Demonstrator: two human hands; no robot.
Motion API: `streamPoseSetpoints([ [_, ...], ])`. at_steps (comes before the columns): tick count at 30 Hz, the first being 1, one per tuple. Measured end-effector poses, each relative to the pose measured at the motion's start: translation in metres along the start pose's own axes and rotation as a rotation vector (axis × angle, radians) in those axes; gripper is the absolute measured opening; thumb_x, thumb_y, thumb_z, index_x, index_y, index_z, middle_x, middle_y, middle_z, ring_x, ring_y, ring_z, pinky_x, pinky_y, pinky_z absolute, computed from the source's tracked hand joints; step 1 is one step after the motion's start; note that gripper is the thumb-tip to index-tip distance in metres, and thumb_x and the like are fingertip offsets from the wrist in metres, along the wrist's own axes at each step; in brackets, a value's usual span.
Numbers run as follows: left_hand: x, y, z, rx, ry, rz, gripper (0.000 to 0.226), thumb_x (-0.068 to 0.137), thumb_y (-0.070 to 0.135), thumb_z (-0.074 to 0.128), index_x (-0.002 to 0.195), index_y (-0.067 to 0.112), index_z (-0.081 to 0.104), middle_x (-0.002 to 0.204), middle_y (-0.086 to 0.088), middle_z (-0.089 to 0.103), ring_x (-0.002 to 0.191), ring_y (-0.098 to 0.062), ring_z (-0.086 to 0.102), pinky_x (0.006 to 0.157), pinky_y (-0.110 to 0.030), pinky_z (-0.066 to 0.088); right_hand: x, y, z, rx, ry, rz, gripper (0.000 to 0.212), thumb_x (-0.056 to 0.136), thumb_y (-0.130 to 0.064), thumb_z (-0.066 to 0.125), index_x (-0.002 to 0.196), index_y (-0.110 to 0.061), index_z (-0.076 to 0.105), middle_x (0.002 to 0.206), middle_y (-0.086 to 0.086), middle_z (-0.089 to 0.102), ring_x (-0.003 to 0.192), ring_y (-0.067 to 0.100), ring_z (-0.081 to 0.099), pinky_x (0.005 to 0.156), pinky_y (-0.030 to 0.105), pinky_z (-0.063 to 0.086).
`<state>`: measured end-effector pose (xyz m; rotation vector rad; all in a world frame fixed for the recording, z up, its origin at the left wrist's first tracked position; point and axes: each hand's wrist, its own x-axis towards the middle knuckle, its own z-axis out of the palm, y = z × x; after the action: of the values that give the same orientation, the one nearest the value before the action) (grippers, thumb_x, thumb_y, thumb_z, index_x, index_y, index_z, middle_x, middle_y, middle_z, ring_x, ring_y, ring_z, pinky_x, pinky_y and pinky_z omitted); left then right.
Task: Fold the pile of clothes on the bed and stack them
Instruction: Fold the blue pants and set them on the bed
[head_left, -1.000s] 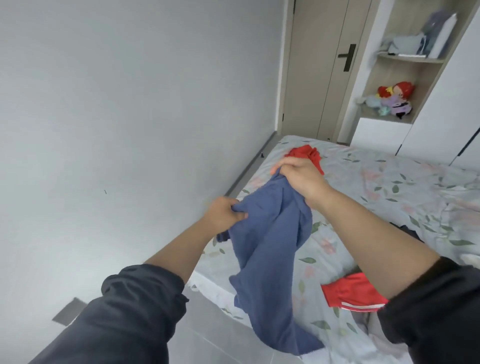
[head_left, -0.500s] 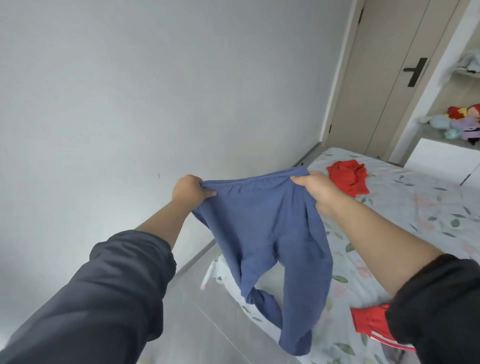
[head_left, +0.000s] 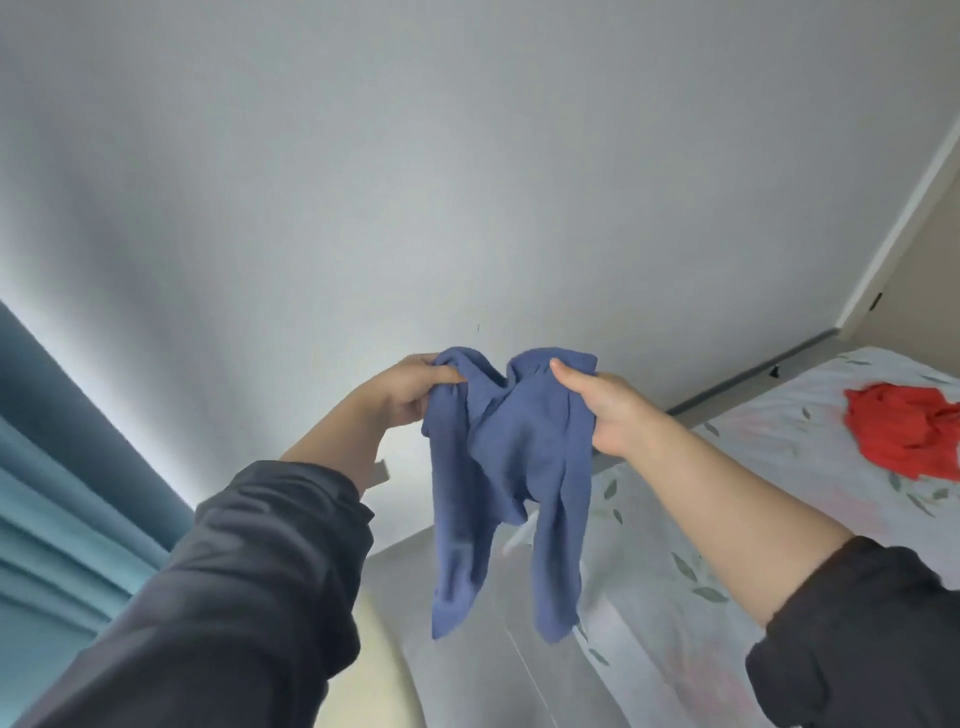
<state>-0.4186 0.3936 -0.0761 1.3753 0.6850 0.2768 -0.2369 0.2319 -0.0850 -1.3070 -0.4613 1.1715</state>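
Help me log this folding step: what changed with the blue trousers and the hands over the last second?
The left hand and right hand lifted the blue trousers from a bunch above the bed, stretched the waistband wide, then came together, so the two legs now hang side by side. Both hands kept their grip; the red garment stayed on the bed.

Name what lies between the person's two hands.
The bunched waistband of the blue trousers, gripped by left hand and right hand, in the head view.
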Motion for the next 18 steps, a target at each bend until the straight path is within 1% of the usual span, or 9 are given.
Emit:
streamPoseSetpoints([
  [2,-0.004,-0.009,-0.007,0.088,-0.075,-0.078,0.017,0.091,-0.002,0.054,0.102,0.003,0.066,0.095,-0.011,0.072,0.087,-0.026,0.069,0.069,-0.031,0.056,-0.003,0.006,-0.008,-0.058,0.051,-0.022,0.023,0.087,-0.033,0.067,0.091,-0.011,0.069,0.097,0.010,0.073,0.083,0.023,0.071,0.073,0.035,0.055],
  [5,0.007,-0.025,0.003,0.057,-0.003,-0.150,0.014,0.088,0.000,0.061,0.101,0.004,0.067,0.098,-0.010,0.071,0.088,-0.023,0.070,0.070,-0.030,0.056,-0.012,0.013,-0.038,-0.216,0.319,-0.092,0.027,0.090,-0.038,0.062,0.086,-0.011,0.065,0.100,0.013,0.070,0.091,0.029,0.067,0.076,0.037,0.052],
  [7,0.023,-0.037,0.022,0.022,0.043,-0.168,0.016,0.087,-0.001,0.062,0.101,0.003,0.068,0.099,-0.008,0.072,0.093,-0.025,0.068,0.070,-0.029,0.056,-0.023,0.017,-0.066,-0.341,0.516,-0.178,0.038,0.093,-0.035,0.057,0.091,0.002,0.063,0.108,0.023,0.066,0.100,0.036,0.063,0.070,0.031,0.048],
  [9,0.041,-0.049,0.049,0.045,-0.025,-0.223,0.023,0.086,0.001,0.064,0.109,0.001,0.066,0.107,-0.011,0.071,0.102,-0.029,0.065,0.080,-0.033,0.054,-0.041,0.024,-0.097,-0.443,0.625,-0.251,0.048,0.096,-0.031,0.053,0.099,0.017,0.056,0.108,0.033,0.060,0.101,0.043,0.059,0.061,0.034,0.042],
  [10,0.049,-0.055,0.064,0.074,-0.093,-0.261,0.026,0.087,0.003,0.064,0.113,0.000,0.065,0.112,-0.013,0.069,0.105,-0.030,0.065,0.083,-0.035,0.053,-0.052,0.027,-0.113,-0.477,0.647,-0.260,0.048,0.096,-0.030,0.052,0.096,0.018,0.056,0.103,0.034,0.062,0.096,0.044,0.060,0.060,0.034,0.042],
  [12,0.065,-0.066,0.095,0.148,-0.242,-0.326,0.029,0.089,0.010,0.063,0.116,0.000,0.063,0.116,-0.012,0.068,0.107,-0.028,0.065,0.083,-0.034,0.054,-0.075,0.035,-0.146,-0.468,0.619,-0.200,0.037,0.096,-0.030,0.052,0.085,0.004,0.062,0.086,0.022,0.066,0.081,0.032,0.063,0.062,0.026,0.046],
  [13,0.072,-0.071,0.110,0.183,-0.303,-0.355,0.030,0.090,0.014,0.063,0.116,0.001,0.063,0.116,-0.011,0.068,0.106,-0.027,0.066,0.081,-0.033,0.055,-0.087,0.041,-0.162,-0.424,0.559,-0.136,0.031,0.096,-0.030,0.054,0.089,-0.002,0.064,0.089,0.015,0.068,0.083,0.026,0.063,0.068,0.026,0.049],
  [15,0.085,-0.079,0.138,0.261,-0.364,-0.406,0.031,0.089,0.020,0.065,0.115,0.004,0.064,0.112,-0.010,0.070,0.100,-0.024,0.068,0.073,-0.031,0.056,-0.111,0.051,-0.192,-0.315,0.401,0.054,0.026,0.095,-0.029,0.056,0.099,-0.006,0.066,0.100,0.013,0.071,0.092,0.026,0.067,0.082,0.036,0.054],
  [18,0.103,-0.090,0.179,0.476,-0.370,-0.417,0.020,0.089,0.023,0.067,0.104,0.010,0.069,0.103,-0.007,0.073,0.089,-0.021,0.070,0.069,-0.029,0.055,-0.143,0.067,-0.231,-0.192,0.265,0.249,0.019,0.094,-0.027,0.058,0.097,-0.011,0.068,0.099,0.009,0.073,0.090,0.022,0.070,0.072,0.032,0.057],
])
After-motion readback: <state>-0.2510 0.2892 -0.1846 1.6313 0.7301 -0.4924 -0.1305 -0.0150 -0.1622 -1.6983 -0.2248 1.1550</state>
